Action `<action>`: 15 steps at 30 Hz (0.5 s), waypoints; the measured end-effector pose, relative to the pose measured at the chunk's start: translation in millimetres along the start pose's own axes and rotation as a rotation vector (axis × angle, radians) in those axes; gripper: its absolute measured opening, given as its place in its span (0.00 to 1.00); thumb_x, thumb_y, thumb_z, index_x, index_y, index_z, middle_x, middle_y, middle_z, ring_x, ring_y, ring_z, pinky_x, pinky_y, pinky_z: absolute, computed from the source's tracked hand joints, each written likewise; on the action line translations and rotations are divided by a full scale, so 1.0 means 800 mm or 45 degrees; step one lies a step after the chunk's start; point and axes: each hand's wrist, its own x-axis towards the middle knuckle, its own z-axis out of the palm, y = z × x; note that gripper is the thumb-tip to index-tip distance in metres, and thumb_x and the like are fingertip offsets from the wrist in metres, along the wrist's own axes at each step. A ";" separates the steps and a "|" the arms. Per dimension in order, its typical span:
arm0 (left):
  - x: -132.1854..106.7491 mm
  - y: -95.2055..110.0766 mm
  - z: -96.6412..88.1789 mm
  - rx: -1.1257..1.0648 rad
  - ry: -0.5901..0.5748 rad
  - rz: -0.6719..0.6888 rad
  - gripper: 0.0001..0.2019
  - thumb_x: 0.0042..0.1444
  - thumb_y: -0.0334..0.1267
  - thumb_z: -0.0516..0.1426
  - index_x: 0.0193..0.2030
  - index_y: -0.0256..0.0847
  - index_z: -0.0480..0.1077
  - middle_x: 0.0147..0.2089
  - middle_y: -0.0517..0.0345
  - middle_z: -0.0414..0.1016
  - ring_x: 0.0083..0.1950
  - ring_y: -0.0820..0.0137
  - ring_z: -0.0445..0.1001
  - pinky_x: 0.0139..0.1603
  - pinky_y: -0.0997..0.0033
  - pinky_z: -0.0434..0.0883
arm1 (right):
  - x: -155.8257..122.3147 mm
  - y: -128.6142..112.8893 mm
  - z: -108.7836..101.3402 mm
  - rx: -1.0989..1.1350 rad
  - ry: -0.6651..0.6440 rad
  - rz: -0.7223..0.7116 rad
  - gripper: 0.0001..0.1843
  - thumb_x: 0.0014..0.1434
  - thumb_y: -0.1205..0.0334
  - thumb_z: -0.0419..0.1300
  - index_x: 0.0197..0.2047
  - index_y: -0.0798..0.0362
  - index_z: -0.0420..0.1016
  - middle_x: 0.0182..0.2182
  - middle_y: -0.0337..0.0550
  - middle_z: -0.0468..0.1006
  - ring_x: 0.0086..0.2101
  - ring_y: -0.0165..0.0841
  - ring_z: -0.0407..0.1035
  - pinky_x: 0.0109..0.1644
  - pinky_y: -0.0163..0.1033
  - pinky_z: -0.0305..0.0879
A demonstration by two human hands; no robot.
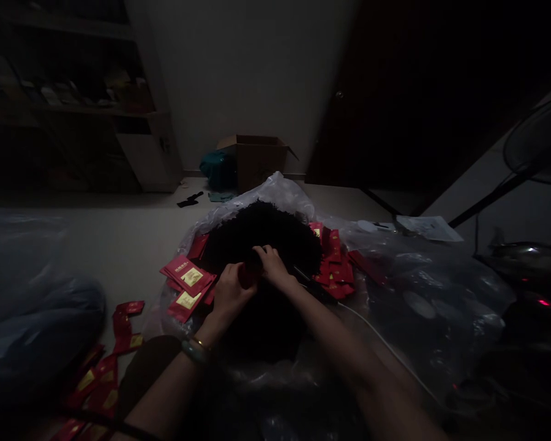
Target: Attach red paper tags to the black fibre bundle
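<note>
A large heap of loose, black, crumbly material (261, 226) lies on a clear plastic bag in front of me. My left hand (233, 289) is wrapped round a small red packet (247, 275), held upright over the heap. Close beside the packet's top, my right hand (272, 264) has its fingers curled down; whatever is between them is too dark to make out. Flat red packets with gold labels (188, 275) are stacked to the left of the heap. More red packets (335, 269) lie along its right side.
Scattered red packets (103, 380) lie on the floor at lower left. The plastic sheet (422, 282) spreads right, crossed by a white cable (386, 343). Against the wall stands an open cardboard box (261, 160) beside a teal bag (218, 169). A fan (539, 144) is at far right.
</note>
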 end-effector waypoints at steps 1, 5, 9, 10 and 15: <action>0.000 0.000 0.000 0.000 -0.001 -0.004 0.19 0.44 0.35 0.62 0.44 0.38 0.67 0.40 0.53 0.72 0.41 0.62 0.73 0.41 0.64 0.71 | -0.001 0.002 0.000 0.025 0.005 -0.009 0.30 0.51 0.70 0.60 0.57 0.50 0.62 0.49 0.51 0.66 0.46 0.38 0.64 0.46 0.41 0.64; -0.001 0.000 -0.001 -0.001 -0.017 -0.028 0.17 0.44 0.35 0.62 0.43 0.38 0.67 0.39 0.54 0.71 0.39 0.63 0.73 0.39 0.65 0.71 | -0.006 0.014 -0.019 0.277 0.053 0.042 0.14 0.48 0.72 0.61 0.40 0.53 0.74 0.37 0.43 0.74 0.37 0.33 0.69 0.41 0.36 0.65; -0.002 0.004 0.000 -0.036 -0.026 -0.019 0.17 0.45 0.35 0.61 0.44 0.40 0.67 0.39 0.54 0.70 0.40 0.64 0.72 0.40 0.65 0.71 | -0.011 0.015 -0.063 0.634 0.204 0.008 0.09 0.47 0.68 0.62 0.35 0.54 0.76 0.32 0.38 0.78 0.35 0.32 0.72 0.42 0.36 0.65; -0.002 0.004 0.000 -0.040 -0.031 -0.020 0.17 0.45 0.35 0.61 0.44 0.39 0.67 0.39 0.54 0.70 0.40 0.63 0.72 0.40 0.64 0.71 | -0.012 0.011 -0.073 0.685 0.227 -0.016 0.08 0.47 0.67 0.62 0.35 0.54 0.76 0.32 0.38 0.78 0.36 0.32 0.72 0.42 0.36 0.65; -0.001 0.002 0.000 -0.013 -0.072 -0.039 0.18 0.45 0.36 0.61 0.45 0.38 0.66 0.40 0.53 0.70 0.41 0.63 0.72 0.41 0.63 0.71 | -0.024 -0.023 -0.097 0.761 0.114 -0.145 0.09 0.47 0.64 0.63 0.35 0.54 0.77 0.34 0.39 0.80 0.37 0.33 0.73 0.43 0.37 0.66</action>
